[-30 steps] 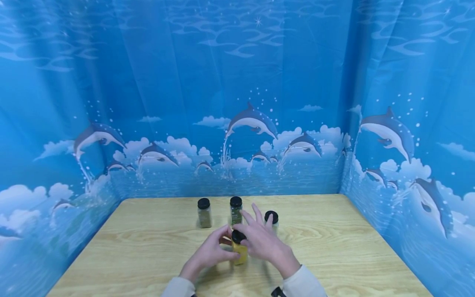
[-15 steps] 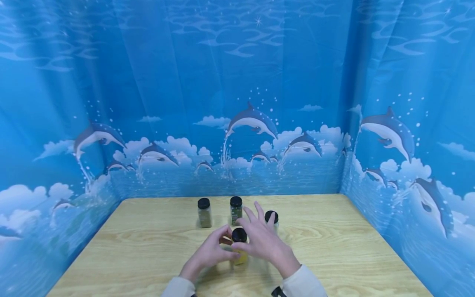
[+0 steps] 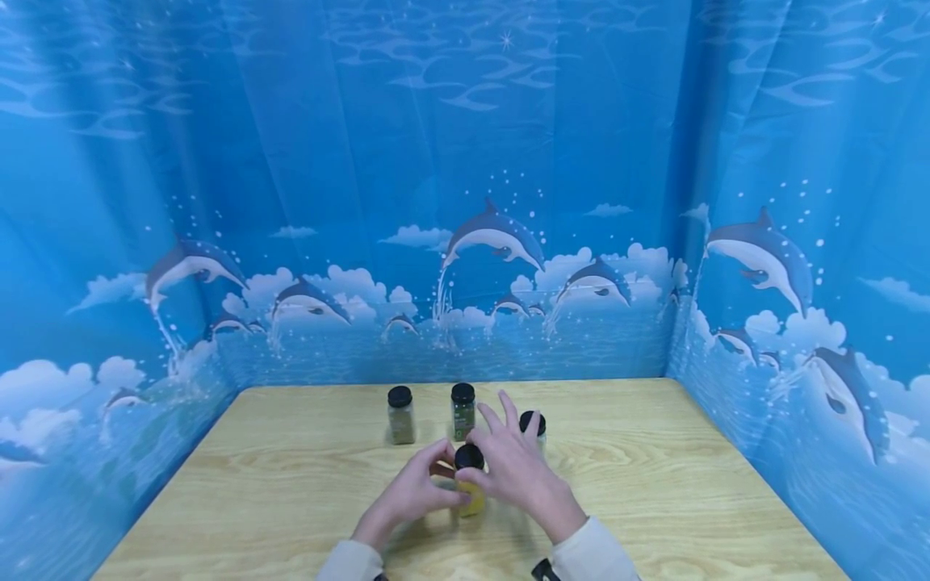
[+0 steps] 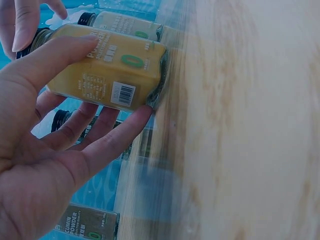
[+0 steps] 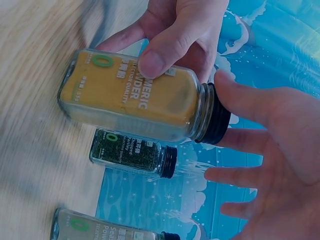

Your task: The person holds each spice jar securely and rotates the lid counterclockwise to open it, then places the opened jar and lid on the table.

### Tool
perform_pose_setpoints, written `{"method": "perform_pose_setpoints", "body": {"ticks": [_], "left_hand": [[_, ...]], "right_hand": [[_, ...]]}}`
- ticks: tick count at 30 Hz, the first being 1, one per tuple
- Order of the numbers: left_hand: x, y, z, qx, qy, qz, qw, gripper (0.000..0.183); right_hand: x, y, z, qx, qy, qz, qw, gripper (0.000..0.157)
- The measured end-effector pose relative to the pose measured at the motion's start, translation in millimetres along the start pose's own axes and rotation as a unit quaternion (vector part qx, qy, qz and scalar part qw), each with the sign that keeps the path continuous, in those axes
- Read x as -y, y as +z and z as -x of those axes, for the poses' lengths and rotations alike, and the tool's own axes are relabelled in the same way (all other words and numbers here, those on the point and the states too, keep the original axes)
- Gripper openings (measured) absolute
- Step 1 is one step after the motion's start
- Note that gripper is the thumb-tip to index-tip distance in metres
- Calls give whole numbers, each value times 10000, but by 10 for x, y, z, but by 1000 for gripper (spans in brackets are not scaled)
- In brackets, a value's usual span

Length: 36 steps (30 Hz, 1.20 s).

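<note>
A glass spice jar of turmeric powder point(image 5: 120, 100) with a black screw lid point(image 5: 218, 117) stands near the middle of the table in the head view. My left hand point(image 3: 412, 491) grips its body from the left, thumb on the label side and fingers around the opposite side. My right hand point(image 3: 519, 470) pinches the lid between thumb and index finger, its other fingers spread out. The lid sits on the jar's neck. In the left wrist view the yellow turmeric jar point(image 4: 115, 65) shows its barcode, and the lid is partly covered by the right fingers.
Behind stand a cumin powder jar point(image 3: 401, 424) at left and a chopped parsley jar point(image 3: 463, 418) in the middle. Another black-lidded jar point(image 3: 534, 423) at right is partly hidden by my right fingers. A blue dolphin curtain point(image 3: 465, 161) surrounds the wooden table point(image 3: 291, 468).
My right thumb has shifted left across the front of the lid and the index finger right behind it, so more of the lid shows. My left hand keeps its grip on the jar.
</note>
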State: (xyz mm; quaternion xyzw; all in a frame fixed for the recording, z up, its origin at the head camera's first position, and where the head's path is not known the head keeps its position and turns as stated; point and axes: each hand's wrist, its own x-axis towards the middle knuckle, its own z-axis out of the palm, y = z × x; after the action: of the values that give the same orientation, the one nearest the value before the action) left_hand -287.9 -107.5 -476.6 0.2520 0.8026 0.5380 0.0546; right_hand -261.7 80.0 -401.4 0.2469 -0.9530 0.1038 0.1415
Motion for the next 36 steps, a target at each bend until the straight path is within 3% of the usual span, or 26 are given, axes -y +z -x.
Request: {"method": "perform_pose_setpoints", "body": {"ticks": [13, 22, 36], "left_hand": [[-37, -9, 4, 80, -80, -8, 9999, 42], [-37, -17, 13, 117, -193, -96, 9997, 42], [-22, 2, 6, 33, -53, -76, 10000, 40]], "right_hand": [[27, -54, -1, 712, -254, 26, 9971, 46], [22, -46, 2, 763, -317, -104, 9965, 44], [-14, -45, 22, 699, -230, -273, 9969, 50]]}}
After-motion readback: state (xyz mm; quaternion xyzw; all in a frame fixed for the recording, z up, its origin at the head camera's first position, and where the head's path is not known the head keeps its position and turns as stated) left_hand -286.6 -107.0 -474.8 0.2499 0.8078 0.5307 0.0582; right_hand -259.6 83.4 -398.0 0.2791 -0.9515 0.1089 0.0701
